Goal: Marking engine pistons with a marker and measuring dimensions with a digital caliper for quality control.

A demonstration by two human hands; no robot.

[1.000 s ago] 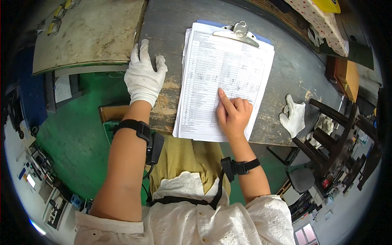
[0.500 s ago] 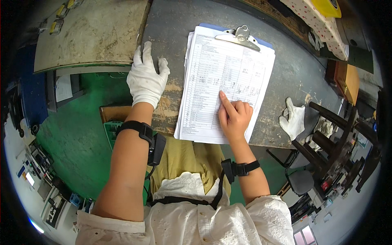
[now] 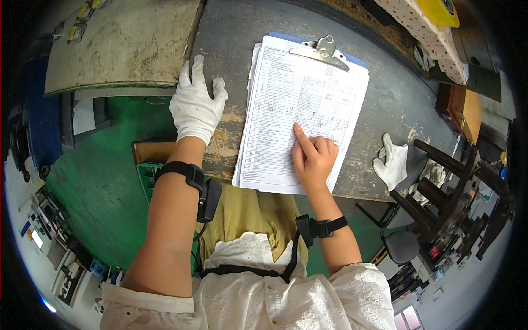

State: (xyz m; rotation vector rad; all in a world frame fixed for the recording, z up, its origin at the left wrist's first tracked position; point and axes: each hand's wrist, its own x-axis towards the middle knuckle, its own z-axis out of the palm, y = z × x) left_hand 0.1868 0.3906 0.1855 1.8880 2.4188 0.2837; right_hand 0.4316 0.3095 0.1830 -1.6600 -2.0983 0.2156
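Note:
A stack of printed table sheets (image 3: 269, 159) lies on a blue clipboard (image 3: 357, 59), pinned at the top by its metal clip (image 3: 322, 53). My bare right hand (image 3: 315, 162) rests low on the top sheet. Its index finger is stretched out, the tip on the middle of the page; the other fingers are curled and hold nothing I can see. Left of the papers, my left hand (image 3: 197, 104) wears a white glove and lies open on the worn grey tabletop (image 3: 231, 66), fingers spread. Handwritten marks show on the page's right part.
An off-white glove (image 3: 391, 162) lies on the table to the right, beside a dark upturned stool (image 3: 445, 187). A wooden box (image 3: 461, 113) stands at the right end. At the far left is a stained beige board (image 3: 126, 47); green floor (image 3: 82, 187) shows below it.

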